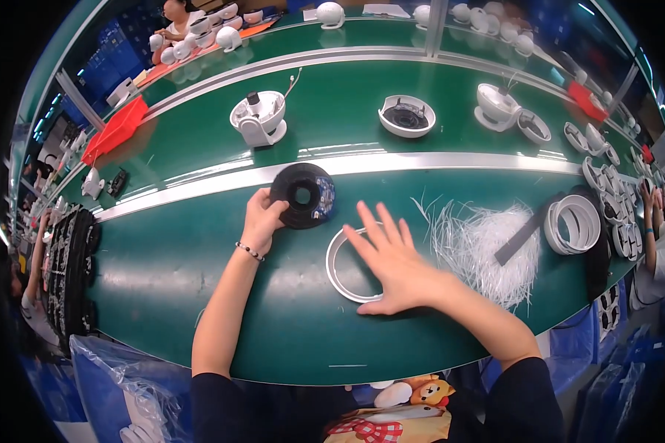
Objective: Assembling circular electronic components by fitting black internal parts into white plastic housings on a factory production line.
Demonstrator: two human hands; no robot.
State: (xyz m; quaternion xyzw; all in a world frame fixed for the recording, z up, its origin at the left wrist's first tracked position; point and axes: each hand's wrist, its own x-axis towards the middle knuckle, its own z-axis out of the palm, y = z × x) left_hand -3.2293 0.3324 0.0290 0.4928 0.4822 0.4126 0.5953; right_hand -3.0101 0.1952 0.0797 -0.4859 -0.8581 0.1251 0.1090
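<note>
My left hand (pixel 262 220) grips a round black plate (pixel 287 210) by its left edge, holding it above the green bench. The plate has a hole at its centre and a blue circuit board along its right side. Fingers spread, my right hand (pixel 391 262) hovers over or touches a white plastic ring (pixel 334 272) on the bench; contact is unclear. The hand covers the ring's right part. To the right lies a loose heap of thin white strips (pixel 480 251), with a dark grey strip (pixel 521 240) across it.
Stacked white rings (pixel 578 225) stand at the right, and stacked black parts (pixel 70 273) at the left. Beyond a metal rail (pixel 391 160), the green conveyor carries a white camera-like housing (pixel 262 122), a white bowl-shaped shell (pixel 408 131) and another housing (pixel 495 111). Other people work at both sides and at the back.
</note>
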